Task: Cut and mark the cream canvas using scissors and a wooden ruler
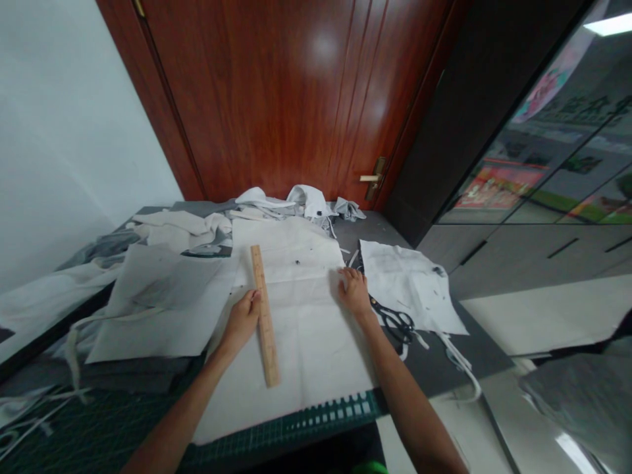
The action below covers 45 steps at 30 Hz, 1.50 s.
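A large sheet of off-white fabric [311, 342] lies spread on the table in front of me. My left hand [244, 317] pinches the left edge of a wooden ruler [266, 329], which slants lengthwise over the fabric's left half. On the fabric's right edge rests my right hand [353, 289], its fingers spread and holding nothing. Just right of that wrist are black-handled scissors [395, 320], their blades partly hidden. A small dark mark shows near the middle of the fabric.
A green cutting mat [340, 411] shows under the fabric's front edge. Another white fabric piece [409, 280] lies at right, and a pale sheet [162, 296] at left. Crumpled cloth [281, 201] is heaped at the back before a wooden door [276, 99]. Cabinets stand at right.
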Available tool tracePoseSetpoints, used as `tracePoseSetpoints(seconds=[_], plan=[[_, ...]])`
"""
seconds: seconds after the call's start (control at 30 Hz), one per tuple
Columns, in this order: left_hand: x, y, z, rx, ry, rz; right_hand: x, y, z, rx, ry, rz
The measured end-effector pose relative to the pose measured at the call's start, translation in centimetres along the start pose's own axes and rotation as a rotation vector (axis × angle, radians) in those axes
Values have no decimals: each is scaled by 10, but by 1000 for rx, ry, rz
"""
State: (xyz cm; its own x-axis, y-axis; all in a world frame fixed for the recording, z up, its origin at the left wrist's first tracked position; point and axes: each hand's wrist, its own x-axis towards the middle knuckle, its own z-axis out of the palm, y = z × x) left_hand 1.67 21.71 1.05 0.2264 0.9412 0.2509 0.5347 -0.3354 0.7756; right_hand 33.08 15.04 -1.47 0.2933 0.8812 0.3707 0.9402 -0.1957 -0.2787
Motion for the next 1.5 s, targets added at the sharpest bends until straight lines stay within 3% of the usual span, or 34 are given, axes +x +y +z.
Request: tracePoseSetpoints(seconds=[0.37, 0.73, 0.9, 1.07, 1.2, 1.3, 1.43, 1.5], plan=[[-3, -23, -9, 74, -5, 2, -3, 11, 7, -88, 1, 210], [-5, -26, -10, 49, -61, -14, 6, 50, -24, -147, 87, 386], [0, -25, -10, 65, -82, 20, 5, 27, -32, -171, 64, 388], [1, -26, -11, 79, -96, 29, -13, -6, -28, -118, -104, 402], [0, -27, -11, 86, -107, 22, -30, -10, -29, -24, -195, 464], [0, -24, -11, 79, -114, 13, -36, -5, -41, 129, -260, 433], [-3, -18, -14, 49, -116, -13, -42, -11, -70, 446, -359, 250], [-5, -15, -16, 19, -131, -30, -49, -28, -80, 736, -456, 96]])
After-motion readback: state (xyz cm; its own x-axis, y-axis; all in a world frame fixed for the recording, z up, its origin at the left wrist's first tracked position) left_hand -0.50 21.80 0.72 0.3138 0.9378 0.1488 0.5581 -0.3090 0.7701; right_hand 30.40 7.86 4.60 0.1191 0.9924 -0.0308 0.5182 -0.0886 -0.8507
